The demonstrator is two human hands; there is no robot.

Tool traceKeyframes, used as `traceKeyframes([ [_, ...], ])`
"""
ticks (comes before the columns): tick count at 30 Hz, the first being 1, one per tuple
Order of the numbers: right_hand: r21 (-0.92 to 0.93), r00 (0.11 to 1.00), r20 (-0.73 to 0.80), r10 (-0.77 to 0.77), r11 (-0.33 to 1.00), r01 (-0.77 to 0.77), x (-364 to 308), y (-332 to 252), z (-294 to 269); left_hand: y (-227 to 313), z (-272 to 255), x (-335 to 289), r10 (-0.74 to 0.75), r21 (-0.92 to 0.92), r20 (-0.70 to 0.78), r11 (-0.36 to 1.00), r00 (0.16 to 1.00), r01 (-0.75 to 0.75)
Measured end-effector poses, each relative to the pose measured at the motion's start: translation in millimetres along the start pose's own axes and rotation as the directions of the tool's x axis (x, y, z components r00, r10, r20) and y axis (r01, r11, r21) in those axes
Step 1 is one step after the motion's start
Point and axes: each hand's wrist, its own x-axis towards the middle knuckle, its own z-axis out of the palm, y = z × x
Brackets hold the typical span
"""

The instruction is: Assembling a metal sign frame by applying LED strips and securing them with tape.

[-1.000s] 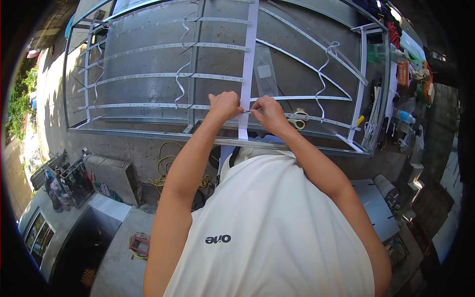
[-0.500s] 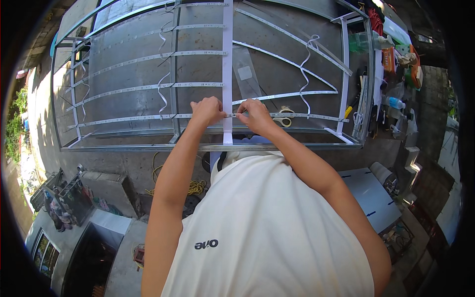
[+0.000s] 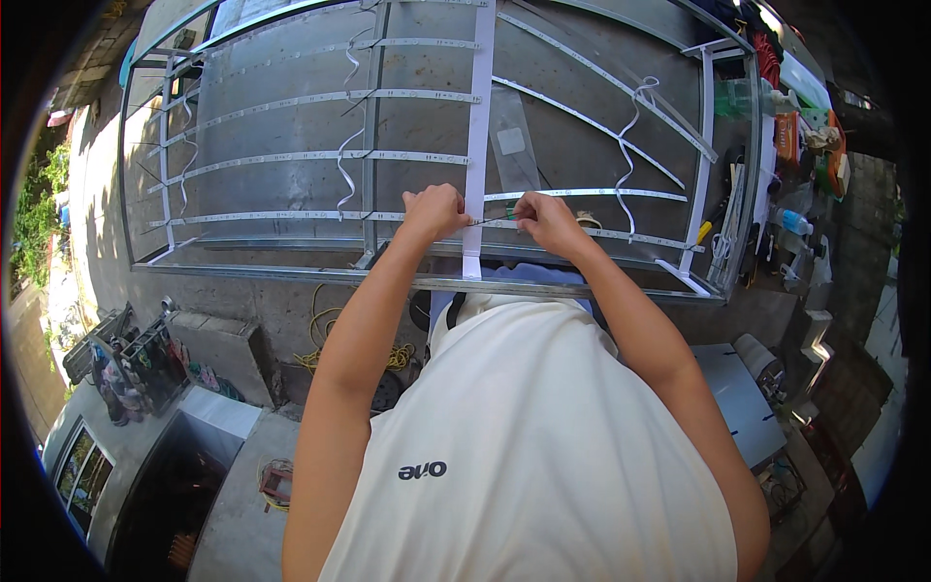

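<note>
White LED strips run across a metal frame (image 3: pixel 369 184) and its white middle bar (image 3: pixel 479 145). At the nearest LED strip (image 3: pixel 320 216), my left hand (image 3: pixel 436 211) is closed in a pinch just left of the bar, fingertips against strip and bar. A thin dark tie (image 3: pixel 497 219) stretches from there to my right hand (image 3: pixel 550 223), whose thumb and fingers pinch it right of the bar. A small green bit shows by the right fingertips; its kind is unclear. Pale-handled scissors (image 3: pixel 588 221) lie just beyond the right hand, mostly hidden.
Wavy white wires (image 3: pixel 346 179) link the strips. A clear plastic sleeve (image 3: pixel 511 145) lies under them. Bottles, bags and a yellow-handled tool (image 3: pixel 704 232) sit at the right. The frame's near rail (image 3: pixel 436 282) passes before my body; a yellow cord (image 3: pixel 400 357) lies on the ground.
My right hand has drawn away from the left, to the right, and the thin dark tie now shows between them. The view has shifted, so the frame appears farther right.
</note>
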Motion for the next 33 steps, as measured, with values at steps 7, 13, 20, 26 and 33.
traceKeyframes([
  [7,0.001,1.0,-0.009,0.024,1.0,-0.024,-0.4,1.6,-3.0,0.4,6.0,1.1,0.043,0.003,-0.033,0.999,0.999,-0.043],
  [13,0.024,0.999,-0.02,0.046,0.999,-0.045,1.7,3.4,-0.1,-0.1,2.3,-4.3,0.014,0.0,-0.041,1.0,0.999,-0.014],
  [20,0.04,0.999,-0.011,0.046,0.998,-0.046,1.1,2.2,1.3,0.1,3.0,-1.5,0.005,-0.001,-0.04,1.0,0.999,-0.005],
  [26,0.024,1.0,0.01,0.011,1.0,-0.012,0.8,4.2,2.4,3.1,1.7,-0.9,-0.008,0.016,-0.017,1.0,1.0,0.009],
  [33,0.016,0.999,-0.014,0.033,0.999,-0.033,0.5,-0.6,4.7,2.5,2.6,-0.5,-0.004,0.021,-0.026,1.0,1.0,0.005],
])
